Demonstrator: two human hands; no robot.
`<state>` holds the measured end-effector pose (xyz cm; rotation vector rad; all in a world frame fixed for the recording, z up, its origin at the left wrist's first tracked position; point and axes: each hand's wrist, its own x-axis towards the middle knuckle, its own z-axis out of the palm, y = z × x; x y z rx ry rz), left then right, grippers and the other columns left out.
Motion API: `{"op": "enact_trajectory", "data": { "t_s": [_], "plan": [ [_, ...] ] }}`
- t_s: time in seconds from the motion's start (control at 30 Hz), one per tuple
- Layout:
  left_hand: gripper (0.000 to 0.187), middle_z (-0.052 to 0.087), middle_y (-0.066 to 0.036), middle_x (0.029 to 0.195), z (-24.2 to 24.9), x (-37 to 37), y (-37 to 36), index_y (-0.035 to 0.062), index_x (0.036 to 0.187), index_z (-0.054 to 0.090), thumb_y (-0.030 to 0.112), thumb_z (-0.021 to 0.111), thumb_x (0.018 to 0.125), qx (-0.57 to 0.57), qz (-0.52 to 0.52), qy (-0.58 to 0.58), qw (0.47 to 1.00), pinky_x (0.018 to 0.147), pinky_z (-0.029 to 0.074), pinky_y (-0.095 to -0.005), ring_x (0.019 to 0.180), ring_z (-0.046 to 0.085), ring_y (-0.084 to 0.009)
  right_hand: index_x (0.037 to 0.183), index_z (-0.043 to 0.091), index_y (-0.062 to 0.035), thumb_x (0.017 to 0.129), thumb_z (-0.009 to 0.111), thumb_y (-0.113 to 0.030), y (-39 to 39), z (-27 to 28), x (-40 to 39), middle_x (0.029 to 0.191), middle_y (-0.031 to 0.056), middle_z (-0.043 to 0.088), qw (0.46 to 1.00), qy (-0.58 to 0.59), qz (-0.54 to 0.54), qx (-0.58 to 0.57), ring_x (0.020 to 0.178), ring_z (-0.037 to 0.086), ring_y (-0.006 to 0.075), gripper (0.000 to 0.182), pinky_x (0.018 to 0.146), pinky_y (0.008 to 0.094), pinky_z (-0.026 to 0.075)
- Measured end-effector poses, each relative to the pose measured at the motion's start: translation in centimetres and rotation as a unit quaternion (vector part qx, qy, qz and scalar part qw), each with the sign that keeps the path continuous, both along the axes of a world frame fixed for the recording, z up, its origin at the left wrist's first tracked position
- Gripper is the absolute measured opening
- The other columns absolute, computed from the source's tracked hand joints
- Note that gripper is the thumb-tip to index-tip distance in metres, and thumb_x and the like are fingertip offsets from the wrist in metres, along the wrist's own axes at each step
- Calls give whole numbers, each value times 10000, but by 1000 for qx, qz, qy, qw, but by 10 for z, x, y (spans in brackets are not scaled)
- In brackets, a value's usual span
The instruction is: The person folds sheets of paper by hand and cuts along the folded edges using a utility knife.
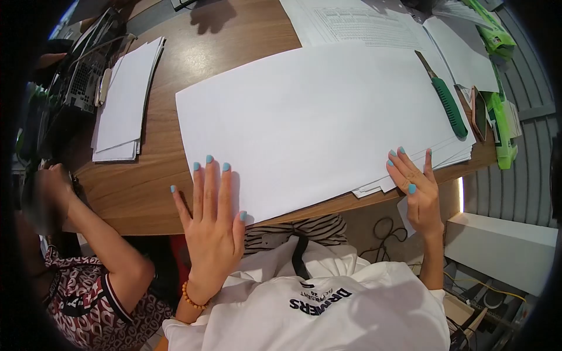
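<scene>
A large white sheet of paper (304, 117) lies on the wooden desk in front of me, on top of other sheets whose corners stick out at the lower right. My left hand (213, 234), with a beaded bracelet at the wrist, lies flat over its lower left edge, fingers spread. At the lower right edge my right hand (418, 190) rests its fingertips on the paper, fingers apart and holding nothing. A green-handled knife (449, 108) with a narrow blade lies on the right part of the sheet, beyond my right hand.
At the left, a clipboard with papers (126, 105) lies near a black keyboard (82, 88). Another person's arm (99, 234) is beside me there. Printed sheets (363, 26) lie at the back. A phone (479, 114) and green packaging (503, 128) line the right edge.
</scene>
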<state>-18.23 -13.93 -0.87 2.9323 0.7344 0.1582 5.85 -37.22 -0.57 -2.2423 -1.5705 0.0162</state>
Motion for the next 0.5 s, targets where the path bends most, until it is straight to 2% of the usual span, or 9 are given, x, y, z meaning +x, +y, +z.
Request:
{"op": "enact_trajectory", "data": {
  "t_s": [0.1,0.17,0.27,0.3,0.37,0.4,0.43,0.47,0.5],
  "plan": [
    [584,278,-169,1434,2,-10,3,27,1364,329,369,391,894,19,-14,32,999,1060,83,-584,1335,232,-346,1173,573,-10,905,262,-103,-2,1,0,1220,86,564,999,-46,-15,-13,1195,482,265,421,1096,517,110],
    [743,300,-189,1417,4,-17,3,-19,1347,329,542,391,864,13,-42,39,998,1060,113,-574,1322,252,-360,1186,562,-11,895,273,-87,-4,2,9,1238,93,548,994,-88,-61,-28,1207,468,268,418,1095,521,108],
    [875,323,-213,1397,12,-39,-1,-44,1332,335,652,377,803,36,-22,61,997,1053,180,-545,1295,298,-367,1234,519,-14,874,307,-43,-4,8,23,1297,111,494,981,-154,-101,-63,1254,409,267,418,1095,533,96],
    [739,395,-235,1337,20,-41,-4,-50,1292,400,536,448,844,61,-10,38,997,998,299,-487,1197,413,-363,1250,495,-7,878,338,-43,-1,10,30,1306,127,479,973,-190,-116,-62,1251,406,281,406,1087,512,147],
    [660,432,-232,1302,24,-44,-1,-59,1261,435,452,487,847,40,46,49,997,961,331,-466,1139,453,-348,1267,472,0,881,369,-42,6,11,52,1315,144,465,963,-230,-131,-56,1249,403,295,401,1079,491,198],
    [582,468,-229,1267,26,-46,0,-68,1230,469,369,526,849,16,104,61,993,923,363,-444,1081,493,-334,1275,454,7,880,414,-65,8,7,72,1306,162,466,964,-192,-180,35,1221,423,316,403,1048,461,257],
    [448,517,-197,1219,31,-42,9,-14,1197,531,227,562,821,-27,108,-6,994,878,383,-421,998,525,-315,1283,436,15,879,460,-88,10,4,90,1297,180,467,955,-152,-224,124,1194,443,336,418,1018,432,316],
    [448,517,-197,1219,39,-38,18,-14,1197,531,227,562,821,-24,111,-12,993,878,383,-421,998,525,-315,1283,436,15,879,460,-88,11,4,103,1297,180,467,954,-156,-220,129,1194,443,336,418,1018,432,316],
    [431,509,-177,1239,47,-33,28,26,1200,542,223,562,817,15,30,-17,999,894,374,-427,1032,513,-318,1277,439,22,874,491,-123,11,4,114,1279,196,475,943,-187,-258,97,1167,457,348,431,983,415,349]
  ]
}}
